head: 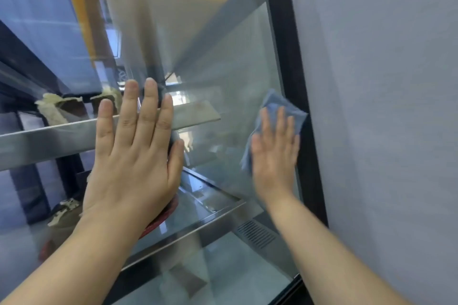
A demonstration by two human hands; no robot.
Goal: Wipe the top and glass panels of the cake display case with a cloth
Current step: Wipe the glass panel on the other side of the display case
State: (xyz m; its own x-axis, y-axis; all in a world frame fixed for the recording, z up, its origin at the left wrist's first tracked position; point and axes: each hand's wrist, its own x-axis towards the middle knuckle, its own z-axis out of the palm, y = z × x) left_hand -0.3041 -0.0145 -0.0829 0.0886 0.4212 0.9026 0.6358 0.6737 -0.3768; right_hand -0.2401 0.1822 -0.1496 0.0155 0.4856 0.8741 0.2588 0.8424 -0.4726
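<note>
Your left hand lies flat, fingers straight, on the glass panel — your right hand, fingers straight too, presses the blue cloth against the glass by the black frame.

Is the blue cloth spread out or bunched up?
Spread out: the cloth lies flat on the glass under the open right hand.

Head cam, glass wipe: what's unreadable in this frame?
All head view.
- Cloth: mostly hidden under the right hand, which is motion-blurred.
- Red item on the lower shelf: mostly behind the left hand.
- Pale items on the upper shelf: blurred, behind reflections.
- Case top: cut off by the upper edge.
</note>
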